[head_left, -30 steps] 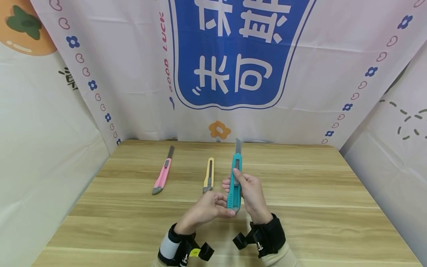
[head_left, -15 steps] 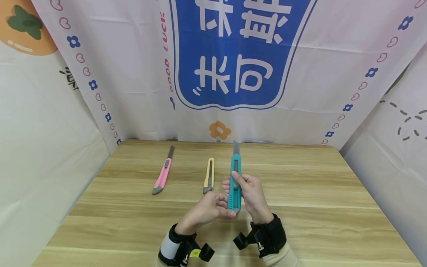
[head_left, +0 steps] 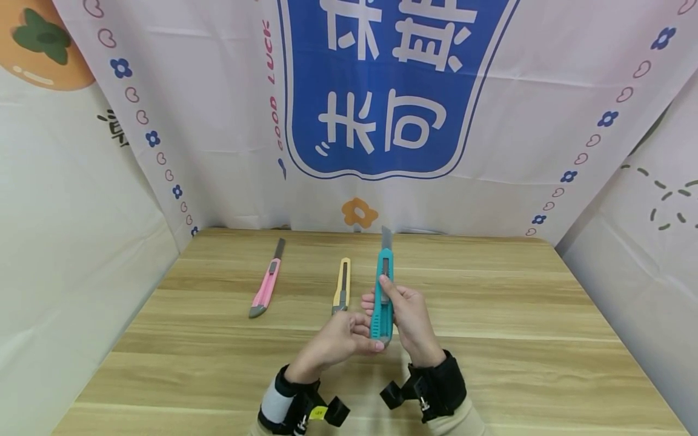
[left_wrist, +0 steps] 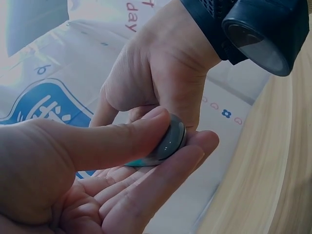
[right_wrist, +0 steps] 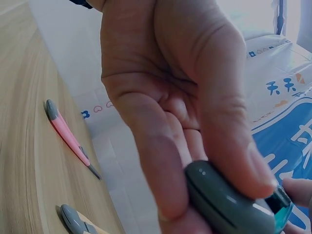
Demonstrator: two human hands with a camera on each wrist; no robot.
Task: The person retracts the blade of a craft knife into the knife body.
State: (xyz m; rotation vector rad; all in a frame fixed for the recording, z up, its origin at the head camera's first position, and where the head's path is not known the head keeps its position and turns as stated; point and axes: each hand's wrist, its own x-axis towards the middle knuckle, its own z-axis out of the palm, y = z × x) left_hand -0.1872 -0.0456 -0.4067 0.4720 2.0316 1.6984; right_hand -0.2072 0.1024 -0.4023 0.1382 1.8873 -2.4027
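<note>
A teal utility knife (head_left: 382,321) stands blade end away from me in the head view, above the table. Its grey blade (head_left: 386,238) sticks out at the far end. My right hand (head_left: 413,318) grips the body from the right, thumb lying on the slider. The thumb and index finger of my left hand (head_left: 340,339) pinch the knife's near end. In the left wrist view that end shows as a grey end cap (left_wrist: 173,139) between thumb and finger. The right wrist view has the same end cap (right_wrist: 229,200) up close.
On the wooden table (head_left: 491,339), a pink utility knife (head_left: 267,284) with its blade out lies to the left. A smaller yellow utility knife (head_left: 342,281) lies between it and my hands, its lower end just beyond my left hand. A printed cloth (head_left: 234,181) hangs behind.
The teal knife has shifted slightly left and stays in both hands. The left hand has moved up a little, covering more of the yellow knife's lower end. The pink knife has not moved.
</note>
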